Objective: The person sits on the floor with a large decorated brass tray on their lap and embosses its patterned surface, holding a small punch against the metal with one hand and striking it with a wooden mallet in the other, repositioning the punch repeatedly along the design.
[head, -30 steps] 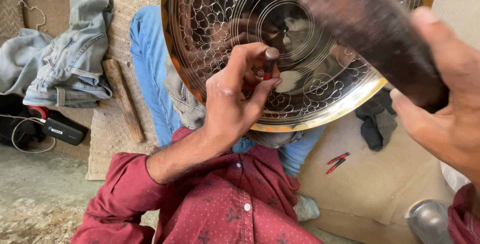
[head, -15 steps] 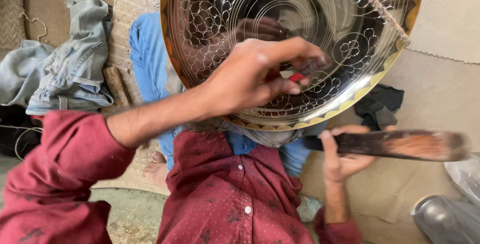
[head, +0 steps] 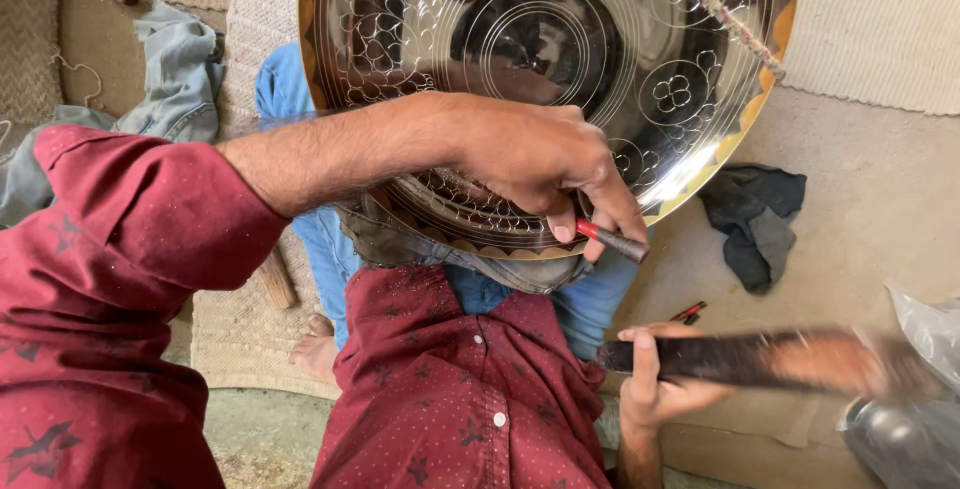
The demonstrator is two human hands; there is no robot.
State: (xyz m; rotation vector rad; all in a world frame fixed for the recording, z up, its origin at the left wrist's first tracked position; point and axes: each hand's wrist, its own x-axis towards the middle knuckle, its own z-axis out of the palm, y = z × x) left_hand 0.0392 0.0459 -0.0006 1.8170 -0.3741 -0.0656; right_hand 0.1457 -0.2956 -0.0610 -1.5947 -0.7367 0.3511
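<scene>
While the left hand (head: pixel 530 164) pinches a short red-banded metal punch (head: pixel 612 241) at the lower rim of the big engraved shiny metal tray (head: pixel 560 39), its tip points down-right. Right hand (head: pixel 655 389), fist closed on a dark wooden mallet (head: pixel 760 359), sits below the tray w/ long axis horizontal.

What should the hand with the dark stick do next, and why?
Probably swing the dark stick up to tap the small red-handled tool. The left hand holds that tool at the shiny plate's lower rim, while the right hand holds the stick low, apart from it.
</scene>
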